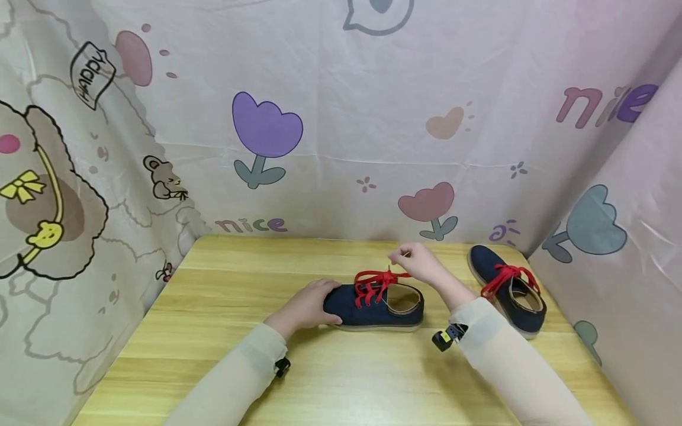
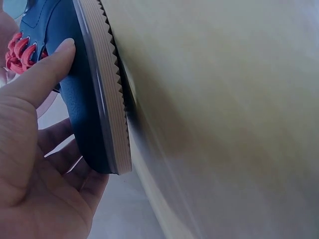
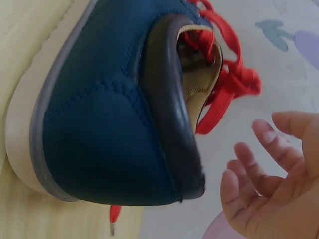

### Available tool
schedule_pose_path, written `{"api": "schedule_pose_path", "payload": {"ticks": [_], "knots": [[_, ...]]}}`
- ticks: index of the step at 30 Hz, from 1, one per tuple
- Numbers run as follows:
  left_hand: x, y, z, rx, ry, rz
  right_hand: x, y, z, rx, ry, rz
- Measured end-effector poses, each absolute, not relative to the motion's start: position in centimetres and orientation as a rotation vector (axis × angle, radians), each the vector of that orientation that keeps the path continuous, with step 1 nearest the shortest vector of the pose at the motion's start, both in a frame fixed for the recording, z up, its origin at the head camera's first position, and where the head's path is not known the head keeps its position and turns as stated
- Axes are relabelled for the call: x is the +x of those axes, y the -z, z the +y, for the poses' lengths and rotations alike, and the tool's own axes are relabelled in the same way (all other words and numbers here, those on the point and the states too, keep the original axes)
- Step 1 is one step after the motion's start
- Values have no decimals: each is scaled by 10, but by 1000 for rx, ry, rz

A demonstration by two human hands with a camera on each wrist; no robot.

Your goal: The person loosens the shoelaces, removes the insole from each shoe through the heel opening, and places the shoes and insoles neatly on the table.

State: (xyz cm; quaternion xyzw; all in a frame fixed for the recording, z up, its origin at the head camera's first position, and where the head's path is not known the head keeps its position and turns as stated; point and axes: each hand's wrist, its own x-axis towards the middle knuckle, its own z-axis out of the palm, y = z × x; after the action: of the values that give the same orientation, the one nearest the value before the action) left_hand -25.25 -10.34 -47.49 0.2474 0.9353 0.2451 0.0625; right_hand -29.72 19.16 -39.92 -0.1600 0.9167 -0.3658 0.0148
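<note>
A dark blue shoe (image 1: pixel 346 305) with red laces (image 1: pixel 373 287) lies on the table, its toe pointing left. My left hand (image 1: pixel 311 305) grips it round the toe; in the left wrist view the thumb (image 2: pixel 62 52) presses on the upper and the other fingers pass behind the toe. Just above the laces, near the knot (image 3: pixel 241 79), is my right hand (image 1: pixel 418 260). Its fingers (image 3: pixel 246 154) are loosely bent, with no lace between them in the right wrist view. One lace end (image 3: pixel 114 213) shows past the heel.
A second blue shoe (image 1: pixel 487 266) with red laces stands at the right of the wooden table (image 1: pixel 213 284). Printed cloth (image 1: pixel 341 118) hangs behind the table and along both sides.
</note>
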Motion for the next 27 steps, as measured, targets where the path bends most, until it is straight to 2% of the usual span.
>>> {"api": "schedule_pose_path", "payload": {"ticks": [13,27], "knots": [[-253,474,-104,749,-734,2835,-282,395,170,-590,828,2999],[-254,478,-105,748,-722,2838,-284,397,172,-673,878,2979]]}}
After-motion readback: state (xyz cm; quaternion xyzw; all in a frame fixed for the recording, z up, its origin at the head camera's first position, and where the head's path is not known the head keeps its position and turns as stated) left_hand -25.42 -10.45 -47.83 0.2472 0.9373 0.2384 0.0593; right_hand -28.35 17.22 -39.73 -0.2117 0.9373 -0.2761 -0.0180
